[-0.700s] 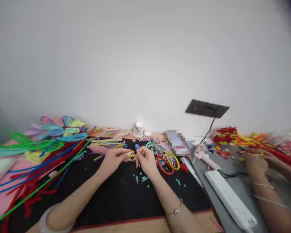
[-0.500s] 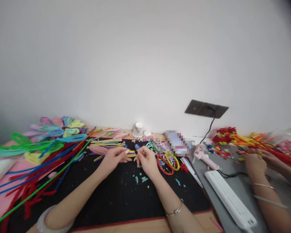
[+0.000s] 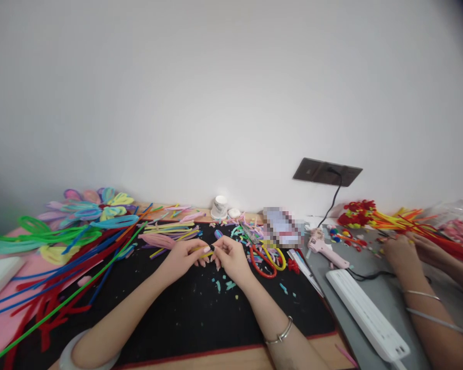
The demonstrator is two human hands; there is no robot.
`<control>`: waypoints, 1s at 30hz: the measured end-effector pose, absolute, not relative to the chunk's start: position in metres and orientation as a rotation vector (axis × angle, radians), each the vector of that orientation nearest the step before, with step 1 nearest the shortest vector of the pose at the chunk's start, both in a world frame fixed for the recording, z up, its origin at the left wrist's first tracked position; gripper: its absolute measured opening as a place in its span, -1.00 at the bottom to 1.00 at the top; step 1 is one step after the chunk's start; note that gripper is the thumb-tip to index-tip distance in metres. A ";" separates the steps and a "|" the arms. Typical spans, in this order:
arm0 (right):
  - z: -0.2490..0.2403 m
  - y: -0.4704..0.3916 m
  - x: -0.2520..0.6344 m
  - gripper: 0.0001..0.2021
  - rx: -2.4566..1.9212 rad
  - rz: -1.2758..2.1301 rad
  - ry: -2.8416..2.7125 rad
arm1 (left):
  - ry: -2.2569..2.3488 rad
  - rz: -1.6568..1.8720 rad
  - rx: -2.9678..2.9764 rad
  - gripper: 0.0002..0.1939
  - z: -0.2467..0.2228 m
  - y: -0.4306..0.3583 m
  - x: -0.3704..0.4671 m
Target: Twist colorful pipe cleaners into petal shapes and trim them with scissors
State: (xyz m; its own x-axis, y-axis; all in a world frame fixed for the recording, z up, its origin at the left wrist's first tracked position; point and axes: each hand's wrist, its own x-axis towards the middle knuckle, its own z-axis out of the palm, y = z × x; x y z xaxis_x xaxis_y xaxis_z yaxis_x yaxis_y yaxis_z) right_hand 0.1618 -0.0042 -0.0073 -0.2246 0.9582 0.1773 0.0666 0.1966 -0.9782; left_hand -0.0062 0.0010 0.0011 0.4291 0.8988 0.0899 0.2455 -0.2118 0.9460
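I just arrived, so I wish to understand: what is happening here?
The left hand pinches a small yellow piece above the black mat, and the right hand has its fingers at its end. Teal scraps lie on the mat. A pink glue gun lies near a white power strip; further right, a co-worker's hands handle something unclear.

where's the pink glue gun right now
In the head view, the pale pink plastic glue gun lies right of centre on the grey tabletop, just beyond the long white power strip.
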 end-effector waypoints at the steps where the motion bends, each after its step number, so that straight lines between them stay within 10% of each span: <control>1: -0.007 -0.004 0.162 -0.91 -1.023 1.189 -1.513 | 0.978 0.803 1.722 -0.71 0.001 0.000 -0.006; 30: -0.003 -0.007 0.164 -0.60 -1.212 1.211 -1.690 | 1.320 0.451 2.634 -0.78 -0.005 -0.010 0.001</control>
